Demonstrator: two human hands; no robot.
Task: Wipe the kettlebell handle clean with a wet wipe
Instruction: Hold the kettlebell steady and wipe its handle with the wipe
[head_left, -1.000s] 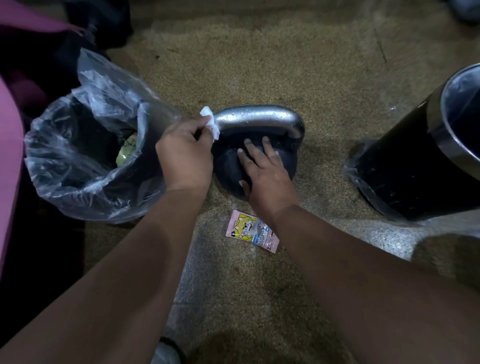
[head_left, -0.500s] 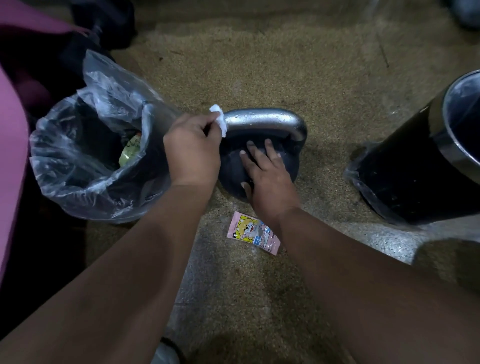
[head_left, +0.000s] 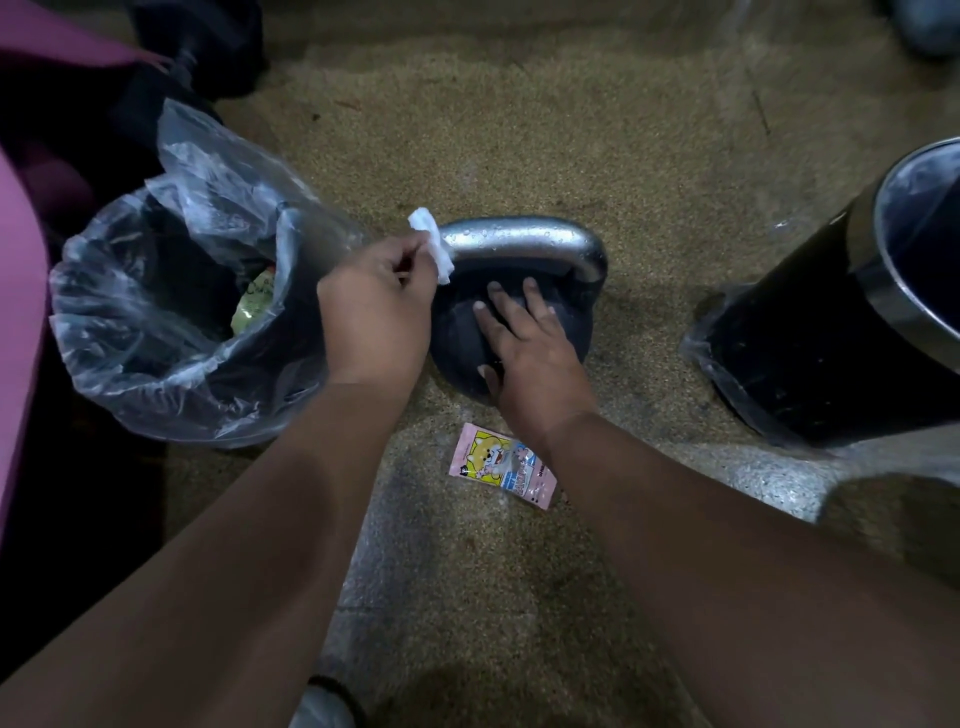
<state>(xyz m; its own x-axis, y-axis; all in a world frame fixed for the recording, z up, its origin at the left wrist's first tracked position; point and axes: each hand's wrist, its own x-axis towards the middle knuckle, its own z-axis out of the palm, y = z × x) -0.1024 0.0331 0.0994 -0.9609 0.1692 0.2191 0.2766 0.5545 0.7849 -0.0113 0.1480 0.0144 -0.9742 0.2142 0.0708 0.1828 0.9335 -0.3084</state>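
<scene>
So the left hand (head_left: 376, 306) is pinching a bunched wet wipe (head_left: 431, 244) against the left end of the kettlebell handle (head_left: 519, 239). The kettlebell (head_left: 457, 343) is sitting on the floor (head_left: 519, 130). The right hand (head_left: 530, 353) is lying flat on the ball, fingers straight, steadying it. I'm guessing it's mid-wipe, with a sweep rightward along the bar coming next.

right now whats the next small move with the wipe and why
Probably slide the wipe rightward along the handle toward its far bend. The left hand pinches the wipe at the handle's left end, droplets bead the bar beyond it, and the right hand lies flat on the kettlebell, steadying it.
</scene>
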